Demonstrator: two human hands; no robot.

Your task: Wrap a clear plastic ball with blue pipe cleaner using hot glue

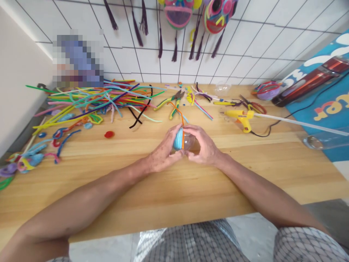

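Observation:
My left hand (163, 153) and my right hand (203, 147) meet over the middle of the wooden table (174, 189). Between them they grip a small clear plastic ball (188, 142) partly wrapped in light blue pipe cleaner (178, 140). An orange pipe cleaner (178, 112) runs around the ball next to the blue wrap, and its free end rises up and away toward the pliers. Fingers of both hands are curled round the ball, and much of it is hidden by them.
A heap of coloured pipe cleaners (92, 100) covers the far left. Green-handled pliers (173, 100), a yellow glue gun (242, 118) with its cord, scissors (252, 105), a clear half-sphere (223, 87) and a purple coil bowl (267, 90) lie along the back. Masks (199, 12) hang on the tiled wall.

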